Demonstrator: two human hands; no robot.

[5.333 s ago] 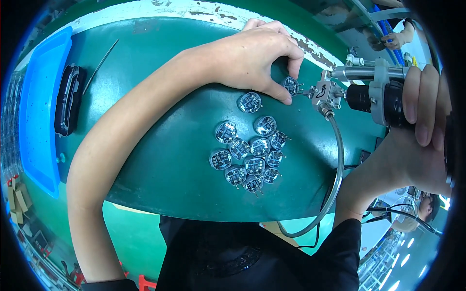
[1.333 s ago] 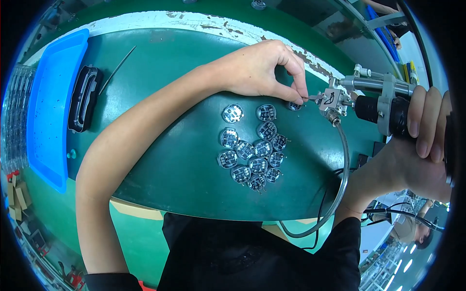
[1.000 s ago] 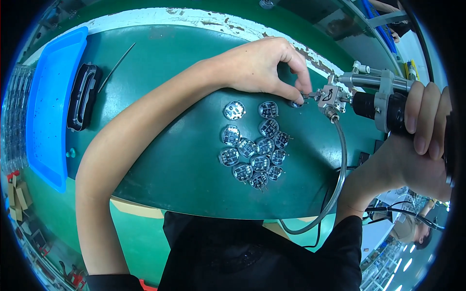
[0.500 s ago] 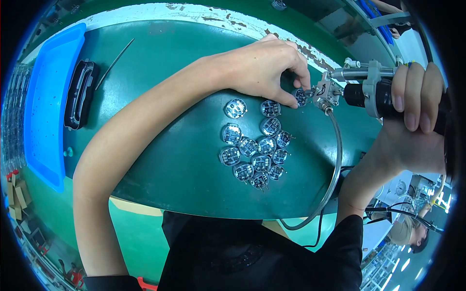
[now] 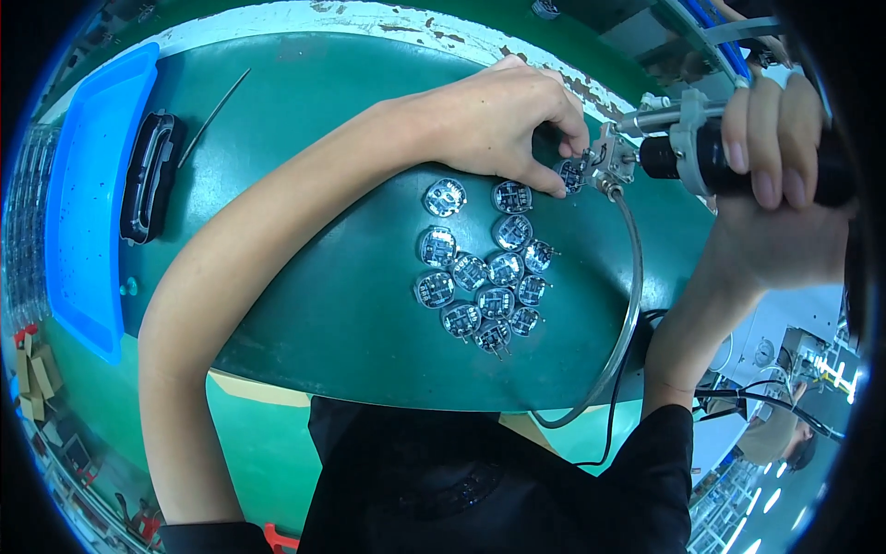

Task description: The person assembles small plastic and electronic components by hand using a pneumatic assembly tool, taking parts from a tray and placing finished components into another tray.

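Your right hand (image 5: 768, 164) has swung forward and inward over the last half second, bringing the black cylindrical dispensing tool with a silver metal head (image 5: 659, 157) up with it, while your left hand (image 5: 512, 120) has barely shifted. You wrap your right fingers around the tool's dark body, and its silver head points left, close beside your left fingertips. Your left thumb and forefinger pinch one round, clear-rimmed circuit module (image 5: 572, 175) near the far edge of the dark green table (image 5: 323, 342); you have it right at the tool's tip, though whether the two touch cannot be told. A clear flexible hose (image 5: 635, 286) hangs from the metal head and curves down toward the table's near edge. Nearer to you, a loose cluster of similar round modules (image 5: 496, 302) lies on the green top. Off to your left, a thin grey metal rod (image 5: 214, 118) lies near a glossy black oblong tray (image 5: 152, 175), which sits just beside a bright blue shallow plastic tray (image 5: 85, 268).
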